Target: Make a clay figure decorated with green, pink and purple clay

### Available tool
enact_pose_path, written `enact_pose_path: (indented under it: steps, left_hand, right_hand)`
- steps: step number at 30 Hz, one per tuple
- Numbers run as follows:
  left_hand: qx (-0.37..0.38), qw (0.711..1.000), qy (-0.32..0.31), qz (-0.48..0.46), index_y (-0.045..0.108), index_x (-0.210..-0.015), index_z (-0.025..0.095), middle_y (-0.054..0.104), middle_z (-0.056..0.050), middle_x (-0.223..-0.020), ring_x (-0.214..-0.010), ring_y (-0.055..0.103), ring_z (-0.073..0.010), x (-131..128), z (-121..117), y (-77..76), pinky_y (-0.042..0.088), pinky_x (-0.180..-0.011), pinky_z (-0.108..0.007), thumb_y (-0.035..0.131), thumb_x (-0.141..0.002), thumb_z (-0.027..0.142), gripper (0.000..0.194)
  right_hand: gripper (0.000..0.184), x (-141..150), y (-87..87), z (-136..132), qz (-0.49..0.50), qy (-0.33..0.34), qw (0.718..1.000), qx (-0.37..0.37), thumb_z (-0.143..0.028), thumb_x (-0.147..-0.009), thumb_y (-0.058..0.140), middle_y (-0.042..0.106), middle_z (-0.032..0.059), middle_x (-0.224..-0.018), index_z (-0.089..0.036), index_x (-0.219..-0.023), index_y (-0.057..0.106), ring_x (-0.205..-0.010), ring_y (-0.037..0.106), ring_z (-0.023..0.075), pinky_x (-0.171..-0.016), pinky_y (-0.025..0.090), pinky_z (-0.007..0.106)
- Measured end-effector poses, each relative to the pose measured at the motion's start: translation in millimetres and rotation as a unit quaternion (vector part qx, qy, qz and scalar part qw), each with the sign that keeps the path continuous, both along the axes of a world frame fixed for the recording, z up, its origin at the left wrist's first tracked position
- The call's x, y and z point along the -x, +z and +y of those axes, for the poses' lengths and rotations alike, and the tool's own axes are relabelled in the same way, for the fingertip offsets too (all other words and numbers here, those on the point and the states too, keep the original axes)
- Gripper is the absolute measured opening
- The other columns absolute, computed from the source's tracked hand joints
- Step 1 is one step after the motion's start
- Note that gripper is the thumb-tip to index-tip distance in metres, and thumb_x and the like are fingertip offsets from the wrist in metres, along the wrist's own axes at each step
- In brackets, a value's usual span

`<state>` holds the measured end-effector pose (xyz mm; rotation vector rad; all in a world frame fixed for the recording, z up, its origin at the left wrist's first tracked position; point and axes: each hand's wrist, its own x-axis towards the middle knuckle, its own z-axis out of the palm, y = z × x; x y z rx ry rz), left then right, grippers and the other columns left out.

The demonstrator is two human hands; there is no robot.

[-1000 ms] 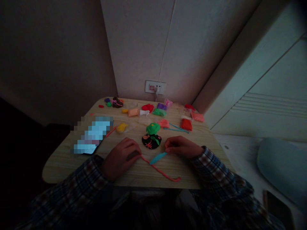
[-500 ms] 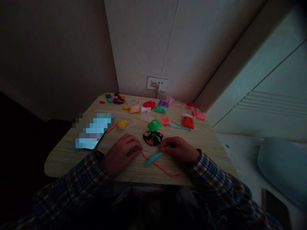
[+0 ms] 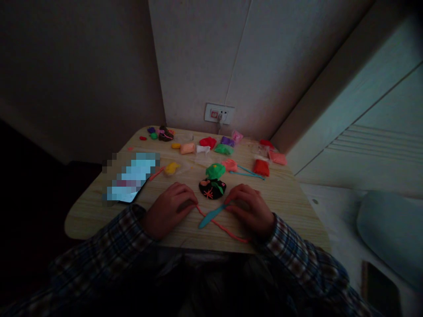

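Pinching a coral strand's (image 3: 224, 228) far left end in the fingers of the left hand (image 3: 170, 211); grasping a blue tool (image 3: 210, 217) across it with the right hand (image 3: 251, 208), at the near side of the table (image 3: 294, 202).

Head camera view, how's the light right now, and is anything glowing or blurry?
Head view throughout: dim, near-black at lower left and bottom; phone glows brightest, partly masked by square blocks; left hand and right hand shaded but readable; green bag looks soft.

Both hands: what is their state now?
Left hand: closed on the thin coral clay-like strand.
Right hand: closed on the flat blue knife-shaped tool.
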<state>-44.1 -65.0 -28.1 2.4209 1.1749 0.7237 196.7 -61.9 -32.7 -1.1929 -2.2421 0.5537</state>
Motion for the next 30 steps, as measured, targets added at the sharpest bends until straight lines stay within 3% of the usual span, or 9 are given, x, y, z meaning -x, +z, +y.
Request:
enact_pose_path:
  steps: [5,11,18,23,30]
  left_hand:
    - [-0.002,1.0,-0.001,-0.002,0.061,-0.081,0.019,0.059,-0.003,-0.088,-0.089,0.052,-0.0163,-1,0,-0.8,0.043,-0.082,-0.03,0.051,-0.08,0.016,0.01]
    - [-0.002,1.0,0.0,-0.001,0.061,-0.081,0.018,0.059,-0.003,-0.088,-0.089,0.052,-0.0164,-1,0,-1.2,0.043,-0.081,-0.03,0.05,-0.08,0.017,0.011]
    - [0.009,1.0,0.0,-0.002,0.061,-0.081,0.018,0.059,-0.003,-0.087,-0.089,0.052,-0.0166,-1,0,1.8,0.043,-0.081,-0.031,0.05,-0.08,0.015,0.011]
    - [0.008,1.0,0.001,-0.005,0.061,-0.08,0.017,0.059,-0.003,-0.086,-0.087,0.052,-0.0164,-2,-1,2.7,0.043,-0.081,-0.031,0.05,-0.08,0.014,0.012]
    - [0.005,1.0,0.01,-0.007,0.061,-0.081,0.017,0.059,-0.003,-0.087,-0.088,0.052,-0.0164,-3,0,2.4,0.043,-0.081,-0.031,0.05,-0.081,0.015,0.011]
  right_hand:
    - [0.013,8,1.6,-4,-0.021,0.084,0.996,0.0,-0.027,-0.082,0.054,0.059,0.0066,-0.089,-0.02,-0.087,0.064,-0.086,0.054,0.0191,-0.075,0.037,0.035]
    - [0.024,18,-0.1,-6,-0.022,0.123,0.992,-0.031,-0.03,-0.088,0.042,0.061,0.0055,-0.087,-0.02,-0.086,0.063,-0.082,0.055,0.0157,-0.072,0.034,0.031]
    - [0.029,14,-3.9,-8,-0.034,0.158,0.973,-0.164,-0.026,-0.091,0.036,0.065,0.0043,-0.089,-0.023,-0.095,0.064,-0.084,0.056,0.0145,-0.07,0.035,0.03]
    - [0.027,7,-9.4,-10,-0.1,0.166,0.948,-0.251,-0.023,-0.091,0.037,0.067,0.003,-0.101,-0.022,-0.106,0.059,-0.095,0.054,0.0147,-0.076,0.034,0.031]
    - [0.026,5,-12.2,-13,-0.111,0.112,0.952,-0.264,-0.026,-0.09,0.041,0.063,0.0037,-0.102,-0.031,-0.106,0.06,-0.093,0.052,0.0165,-0.077,0.035,0.033]
